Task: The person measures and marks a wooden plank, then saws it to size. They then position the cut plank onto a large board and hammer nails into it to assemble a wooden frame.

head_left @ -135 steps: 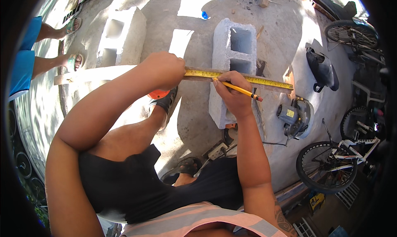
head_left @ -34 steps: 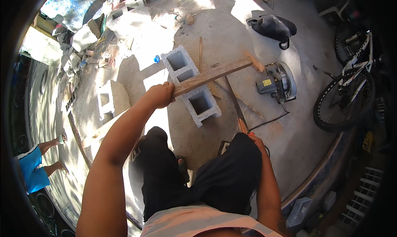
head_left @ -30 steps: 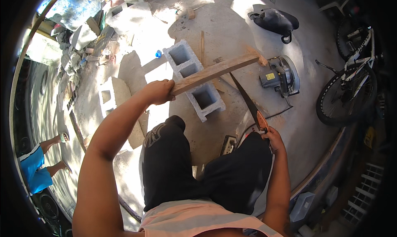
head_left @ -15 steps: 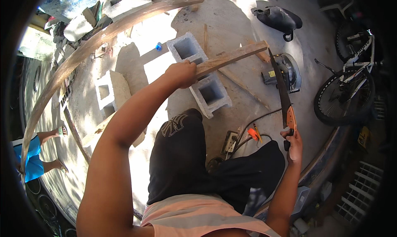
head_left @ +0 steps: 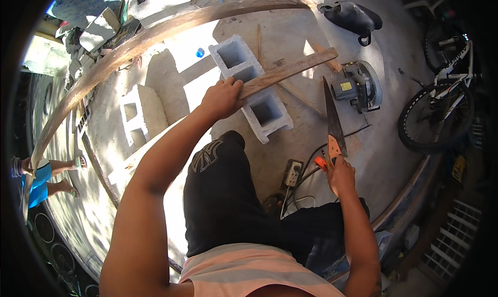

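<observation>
Head view: we find the left hand (head_left: 224, 97) closed around the wooden board (head_left: 290, 73), over the hollow block (head_left: 277, 130); the right hand (head_left: 341, 177) grips the handsaw (head_left: 333, 115), blade clear of the wood. No cut visible.

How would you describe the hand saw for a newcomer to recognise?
Start from the white-framed bicycle at the right, then left to the dark power saw. Left of it, the right grip holds the hand saw. Its long, tapering blade and orange end set it apart from that bulky machine.
</observation>
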The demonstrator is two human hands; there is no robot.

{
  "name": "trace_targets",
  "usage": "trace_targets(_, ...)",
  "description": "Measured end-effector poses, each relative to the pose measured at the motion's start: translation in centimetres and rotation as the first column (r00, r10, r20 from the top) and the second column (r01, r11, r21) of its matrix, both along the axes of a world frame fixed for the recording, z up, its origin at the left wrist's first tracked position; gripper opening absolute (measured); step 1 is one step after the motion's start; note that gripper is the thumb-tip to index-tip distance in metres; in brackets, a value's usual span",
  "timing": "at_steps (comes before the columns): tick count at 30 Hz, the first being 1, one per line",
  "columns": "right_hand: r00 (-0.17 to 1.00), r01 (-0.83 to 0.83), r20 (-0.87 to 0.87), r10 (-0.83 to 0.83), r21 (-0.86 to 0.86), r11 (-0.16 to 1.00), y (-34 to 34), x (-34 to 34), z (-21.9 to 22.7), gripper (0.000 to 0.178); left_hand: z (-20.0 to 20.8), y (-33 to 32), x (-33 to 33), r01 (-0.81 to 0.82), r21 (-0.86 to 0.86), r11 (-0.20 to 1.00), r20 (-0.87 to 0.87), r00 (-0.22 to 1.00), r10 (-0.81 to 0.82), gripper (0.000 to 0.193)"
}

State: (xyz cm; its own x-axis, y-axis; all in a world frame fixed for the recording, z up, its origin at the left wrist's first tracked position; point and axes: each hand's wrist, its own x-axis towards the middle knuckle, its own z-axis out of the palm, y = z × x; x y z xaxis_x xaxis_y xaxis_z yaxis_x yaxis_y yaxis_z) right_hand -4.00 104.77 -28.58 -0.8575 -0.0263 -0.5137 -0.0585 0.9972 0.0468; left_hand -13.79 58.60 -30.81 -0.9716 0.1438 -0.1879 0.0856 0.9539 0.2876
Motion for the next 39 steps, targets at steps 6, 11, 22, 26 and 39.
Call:
trace_targets(6,0.998,-0.013,0.056,0.007,0.113,0.993,-2.6,-2.6,-5.7,0.061,2.0,-1.1,0.7,-0.083,0.206,0.975,0.024,0.997,0.08,0.056)
trace_targets(11,0.991,-0.003,-0.1,-0.089,-0.683,0.73,-20.1,-12.4,-5.3,0.083,3.5,-1.7,0.3,-0.085,0.147,0.986,-0.008,0.996,0.087,0.064)
trace_targets(22,0.967,-0.253,-0.149,0.206,-0.498,0.829,-22.6,-15.0,-7.0,0.057,2.6,-0.2,0.2,-0.102,0.054,0.993,-0.075,0.992,0.105,0.05)
trace_targets(26,0.978,-0.206,-0.109,0.175,-0.504,0.839,-22.0,-13.9,-6.8,0.059,2.0,0.1,1.0,-0.069,0.07,0.995,-0.132,0.988,0.078,0.05)
trace_targets(39,0.975,-0.216,-0.082,0.206,-0.544,0.81,-22.7,-13.7,-6.2,0.045,7.7,-3.7,-0.6,-0.164,0.421,0.892,-0.061,0.976,0.208,0.066)
